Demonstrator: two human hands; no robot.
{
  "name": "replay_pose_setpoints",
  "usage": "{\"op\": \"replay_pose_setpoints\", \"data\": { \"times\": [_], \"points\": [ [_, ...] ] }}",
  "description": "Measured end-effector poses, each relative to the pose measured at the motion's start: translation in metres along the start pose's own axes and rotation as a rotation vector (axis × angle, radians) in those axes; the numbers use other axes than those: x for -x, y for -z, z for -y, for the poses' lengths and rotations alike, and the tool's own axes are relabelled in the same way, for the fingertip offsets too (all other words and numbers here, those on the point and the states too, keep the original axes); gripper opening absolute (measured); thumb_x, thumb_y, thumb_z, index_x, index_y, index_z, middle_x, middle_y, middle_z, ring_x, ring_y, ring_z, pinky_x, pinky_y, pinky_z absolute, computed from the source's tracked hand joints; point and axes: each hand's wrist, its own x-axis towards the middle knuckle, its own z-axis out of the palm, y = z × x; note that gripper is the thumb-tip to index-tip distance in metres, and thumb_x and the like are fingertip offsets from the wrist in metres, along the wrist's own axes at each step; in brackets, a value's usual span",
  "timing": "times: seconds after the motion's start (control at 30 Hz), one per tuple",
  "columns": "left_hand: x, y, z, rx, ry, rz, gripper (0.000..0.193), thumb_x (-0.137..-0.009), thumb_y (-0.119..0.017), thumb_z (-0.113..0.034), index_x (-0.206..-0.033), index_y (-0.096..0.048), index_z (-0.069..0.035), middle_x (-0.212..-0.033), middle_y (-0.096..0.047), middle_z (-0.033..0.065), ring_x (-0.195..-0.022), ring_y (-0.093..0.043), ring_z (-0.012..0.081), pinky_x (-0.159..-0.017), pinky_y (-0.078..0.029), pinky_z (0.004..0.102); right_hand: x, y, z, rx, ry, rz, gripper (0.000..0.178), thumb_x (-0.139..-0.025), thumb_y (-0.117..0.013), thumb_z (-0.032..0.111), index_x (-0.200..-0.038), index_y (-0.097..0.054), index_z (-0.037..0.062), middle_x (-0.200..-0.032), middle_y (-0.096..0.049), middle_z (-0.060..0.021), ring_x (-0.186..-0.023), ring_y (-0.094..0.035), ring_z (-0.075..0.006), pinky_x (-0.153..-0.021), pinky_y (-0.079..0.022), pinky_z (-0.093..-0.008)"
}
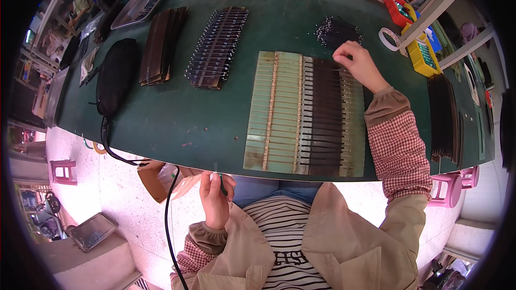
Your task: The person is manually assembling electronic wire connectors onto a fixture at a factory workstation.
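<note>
A pale green slotted board (285, 113) lies near the table's front edge. Thin dark rods (325, 118) lie side by side in its right half, over a dark strip. At the board's top right corner, my right hand (357, 63) is closed in a pinch; whatever is between its fingertips is too small to make out. Just beyond it is a loose pile of thin dark pieces with pale tips (338, 32). My left hand (216, 198) is held low at the table edge, fingers curled round something slim that I cannot make out.
Left of the board lie a dark strip lined with wired parts (217, 48), stacked brown strips (163, 45), a black pouch (117, 75) with a cord, and a metal tray (145, 1). To the right are a tape roll (389, 39), a yellow bin (422, 56) and dark strips (443, 115).
</note>
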Motion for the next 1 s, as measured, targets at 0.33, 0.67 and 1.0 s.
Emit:
{"op": "replay_pose_setpoints", "data": {
  "times": [0.33,0.67,1.0],
  "points": [
    [0.007,-0.008,-0.02,0.061,0.177,-0.042,0.009,-0.101,-0.045,-0.014,-0.104,-0.054,-0.011,-0.066,-0.059,0.0065,-0.034,-0.031,0.0086,-0.036,-0.025,0.0223,0.004,0.02,0.019,-0.093,-0.141,-0.048,0.012,-0.087,-0.065,0.012,-0.092,-0.064,0.0013,-0.082,-0.06,-0.0057,-0.073,-0.056,-0.0154,-0.07,-0.046,-0.028],
    [0.028,-0.053,-0.055,0.085,0.284,0.194,0.001,-0.099,-0.05,-0.011,-0.099,-0.051,-0.01,-0.059,-0.054,0.0033,-0.037,-0.034,0.0065,-0.037,-0.025,0.0216,0.034,0.042,0.078,-0.162,-0.125,-0.029,0.013,-0.091,-0.062,0.014,-0.096,-0.065,0.0018,-0.085,-0.063,-0.0008,-0.073,-0.055,-0.0068,-0.066,-0.045,-0.0217],
    [0.023,-0.117,-0.015,-0.12,0.449,0.467,0.007,-0.098,-0.054,-0.009,-0.101,-0.049,-0.007,-0.06,-0.058,0.0063,-0.039,-0.033,0.004,-0.038,-0.02,0.0204,0.126,0.017,0.192,-1.046,-0.768,0.463,0.017,-0.096,-0.056,0.015,-0.102,-0.063,0.0008,-0.084,-0.062,-0.0011,-0.059,-0.045,-0.001,-0.052,-0.036,-0.0167]
  ]
}}
